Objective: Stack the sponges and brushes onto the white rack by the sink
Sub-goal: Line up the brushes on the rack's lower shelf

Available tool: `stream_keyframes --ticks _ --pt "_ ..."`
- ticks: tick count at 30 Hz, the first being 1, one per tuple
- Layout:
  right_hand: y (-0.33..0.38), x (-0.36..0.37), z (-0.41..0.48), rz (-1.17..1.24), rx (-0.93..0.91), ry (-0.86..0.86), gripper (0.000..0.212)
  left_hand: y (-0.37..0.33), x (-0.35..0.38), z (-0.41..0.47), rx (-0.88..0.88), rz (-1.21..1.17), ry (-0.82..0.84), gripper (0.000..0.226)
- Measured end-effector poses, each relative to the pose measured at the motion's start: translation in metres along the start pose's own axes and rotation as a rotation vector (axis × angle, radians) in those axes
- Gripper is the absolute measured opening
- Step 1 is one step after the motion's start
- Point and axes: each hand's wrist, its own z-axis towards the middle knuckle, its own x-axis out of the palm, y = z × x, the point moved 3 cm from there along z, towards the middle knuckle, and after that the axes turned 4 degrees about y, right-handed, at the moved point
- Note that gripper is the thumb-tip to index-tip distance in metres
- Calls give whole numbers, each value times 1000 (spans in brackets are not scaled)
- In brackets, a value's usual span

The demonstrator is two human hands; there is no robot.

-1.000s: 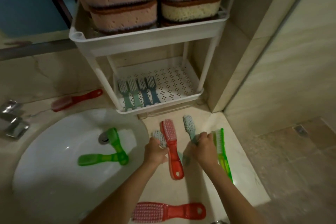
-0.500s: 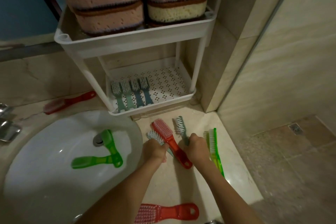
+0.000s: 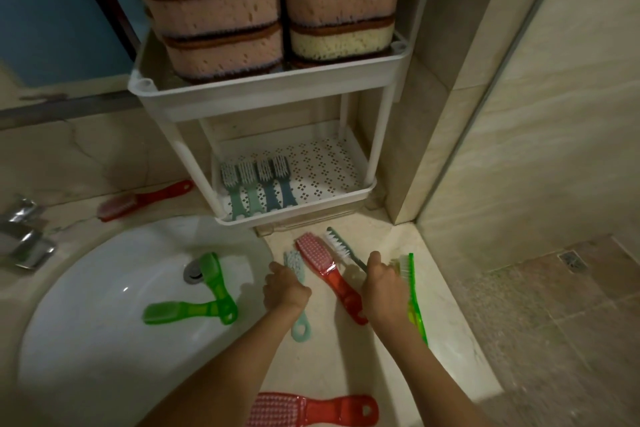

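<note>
Both hands on small brushes, rack straight ahead.
Nearest: one red brush (image 3: 311, 409) on the worktop (image 3: 450, 374). Left hand (image 3: 285, 291) fingers curl round a pale brush (image 3: 300, 329); right hand (image 3: 382, 288) fingers grip a dark brush (image 3: 337, 244). Both brushes point head-first at the rack (image 3: 263, 90). The free shelf space is right of its four brushes (image 3: 256, 184), nearer the right hand. Loose: three red, three green brushes (image 3: 216, 282), two of those in the sink (image 3: 86, 322). Sponges (image 3: 214, 10) on top: at least six in view.

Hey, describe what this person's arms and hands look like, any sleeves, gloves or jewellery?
Left forearm and right forearm are bare to the frame edge, no sleeves. The left hand and right hand wear no gloves; no watch, bracelet or ring is visible.
</note>
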Motion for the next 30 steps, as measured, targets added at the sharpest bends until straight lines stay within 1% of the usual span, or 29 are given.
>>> stream_keyframes --ticks 2,5,9,13,16,19,21,23,25,27,30 --pt "1 0 -4 -3 -6 -5 23 5 -3 -1 4 -16 13 72" --pt "0 0 -5 14 14 -30 21 15 -10 -2 -3 21 28 62" --pt "4 -4 -2 13 6 -80 26 31 -21 -1 26 106 33 48" --pt "19 -13 1 55 -44 -147 32 30 -41 -1 127 72 -48 33" --pt "35 -23 7 187 -71 -186 27 18 -63 -3 240 0 -138 24" --pt "54 -38 22 343 -106 -228 25 -2 -87 -4 352 -113 -197 20" --pt "68 -51 39 412 -151 -268 22 -18 -104 -2 395 -218 -194 19" --pt "81 -63 61 402 -203 -295 19 -31 -119 7 378 -343 -152 18" --pt "92 -71 87 325 -210 -249 20 -41 -132 18 320 -451 -100 15" --pt "100 -73 112 251 -179 -158 23 -47 -141 25 268 -569 -57 13" --pt "108 -70 137 167 -164 -44 29 -54 -148 36 218 -662 -12 20"
